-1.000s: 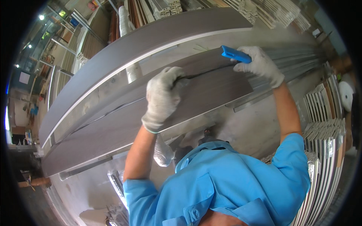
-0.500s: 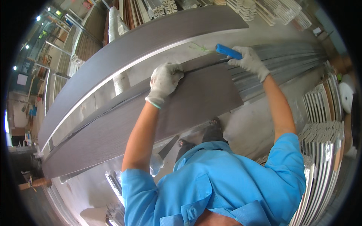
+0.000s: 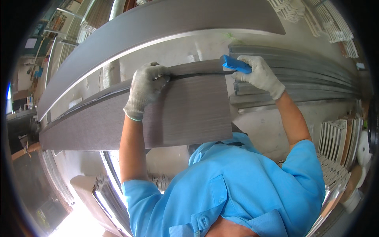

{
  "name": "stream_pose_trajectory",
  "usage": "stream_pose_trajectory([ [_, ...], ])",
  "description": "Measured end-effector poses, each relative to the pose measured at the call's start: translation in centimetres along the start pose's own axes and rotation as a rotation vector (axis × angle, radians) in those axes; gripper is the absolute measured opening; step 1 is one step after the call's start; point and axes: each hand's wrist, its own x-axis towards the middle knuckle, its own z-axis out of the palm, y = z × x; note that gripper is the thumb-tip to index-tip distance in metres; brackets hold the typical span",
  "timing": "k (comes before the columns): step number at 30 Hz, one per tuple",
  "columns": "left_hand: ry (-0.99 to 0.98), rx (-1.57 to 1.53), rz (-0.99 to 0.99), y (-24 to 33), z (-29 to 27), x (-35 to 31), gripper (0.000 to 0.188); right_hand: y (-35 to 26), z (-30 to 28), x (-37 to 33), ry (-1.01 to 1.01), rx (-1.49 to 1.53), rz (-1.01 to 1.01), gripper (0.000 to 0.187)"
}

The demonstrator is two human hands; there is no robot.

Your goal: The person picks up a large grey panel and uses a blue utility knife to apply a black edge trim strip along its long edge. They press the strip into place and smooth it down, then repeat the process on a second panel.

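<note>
A long dark grey-brown panel (image 3: 193, 106) stretches across in front of me, with a narrow black strip (image 3: 197, 74) running along it near the far side. My left hand (image 3: 148, 87), in a whitish knit glove, is closed on the strip, its fingers curled over the panel. My right hand (image 3: 258, 75), gloved too, grips a blue boxy hand tool (image 3: 237, 64) at the panel's right end. I cannot make out the tool's exact kind. Just below it, the right thumb and fingertips are at the end of the black strip.
Beyond lies a second long dark panel (image 3: 177, 19) with a pale edge. Several grey metal profiles (image 3: 296, 75) are stacked to the right. White slatted profiles (image 3: 333, 138) stand at the lower right, and more bundles (image 3: 333, 19) lie at the far right. Long stock leans at the far left.
The view has shifted, bringing the panel's right end nearer to my body. My left hand has moved left along the strip. The right hand still holds the blue tool, now tilted differently.
</note>
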Motion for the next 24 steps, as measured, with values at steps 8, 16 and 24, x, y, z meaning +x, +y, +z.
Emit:
stream_pose_trajectory([
  [8, -0.163, -0.120, -0.087, -0.6, -0.8, 0.5, 0.015, 0.9, -0.1, 0.8, 0.049, -0.053, -0.051, 0.038],
  [16, -0.157, 0.159, 0.055, 3.1, 0.8, 0.1, 0.062, 1.8, -0.5, 0.3, -0.086, 0.131, 0.098, 0.033],
  [24, 0.186, 0.338, 0.120, 7.7, 7.2, -1.4, 0.056, 2.5, -0.7, 0.1, -0.185, 0.451, 0.231, 0.022],
])
